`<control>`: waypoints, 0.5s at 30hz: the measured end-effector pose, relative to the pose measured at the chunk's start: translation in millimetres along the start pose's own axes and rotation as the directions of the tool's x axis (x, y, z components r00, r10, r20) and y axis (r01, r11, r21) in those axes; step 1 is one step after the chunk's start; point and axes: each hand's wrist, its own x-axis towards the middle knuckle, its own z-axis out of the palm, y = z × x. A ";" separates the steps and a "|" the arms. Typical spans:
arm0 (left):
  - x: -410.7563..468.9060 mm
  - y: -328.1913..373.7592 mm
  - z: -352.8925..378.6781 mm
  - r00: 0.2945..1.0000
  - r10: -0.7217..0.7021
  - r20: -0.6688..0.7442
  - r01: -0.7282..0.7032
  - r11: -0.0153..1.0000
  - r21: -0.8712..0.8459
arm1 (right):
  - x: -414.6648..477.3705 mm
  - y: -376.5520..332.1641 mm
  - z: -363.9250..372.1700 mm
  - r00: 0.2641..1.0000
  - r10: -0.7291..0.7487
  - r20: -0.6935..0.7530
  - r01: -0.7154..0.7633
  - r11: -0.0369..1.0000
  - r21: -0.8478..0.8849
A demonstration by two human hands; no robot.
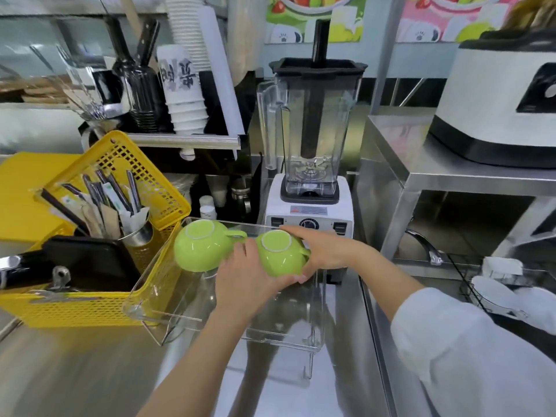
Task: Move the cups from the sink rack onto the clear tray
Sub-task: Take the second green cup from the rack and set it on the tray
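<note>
Two green cups sit upside down in the clear tray point(156, 299) on the steel counter. The left cup point(201, 249) stands by itself at the tray's far left. Both hands hold the right cup point(278, 255): my left hand point(243, 281) wraps its near side, and my right hand point(323, 251) grips its far right side by the handle. The wire sink rack point(469, 284) is at the right edge, with white cups point(496, 293) resting in it.
A yellow basket point(90, 308) with a steel utensil holder touches the tray's left side. Just behind the tray stands a blender point(310, 145). A faucet point(424, 245) and a steel shelf carrying a white machine point(499, 109) are on the right.
</note>
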 end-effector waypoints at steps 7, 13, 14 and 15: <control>-2.7 10.5 -15.5 0.999 -0.007 -0.037 0.007 1.000 -0.001 | -13.8 8.7 -8.3 0.996 -0.032 -0.082 0.035 0.999 0.039; -2.2 71.6 -35.2 0.968 0.201 -0.149 -0.221 0.966 -0.133 | -62.9 34.0 -28.4 0.978 -0.040 -0.206 0.067 0.990 0.128; -3.7 87.7 -33.3 0.962 0.229 -0.148 -0.252 0.953 -0.168 | -73.2 41.0 -31.1 0.975 -0.020 -0.220 0.052 0.989 0.139; -6.2 104.8 -29.8 0.958 0.250 -0.144 -0.276 0.937 -0.213 | -84.1 49.1 -34.1 0.971 -0.007 -0.240 0.043 0.989 0.142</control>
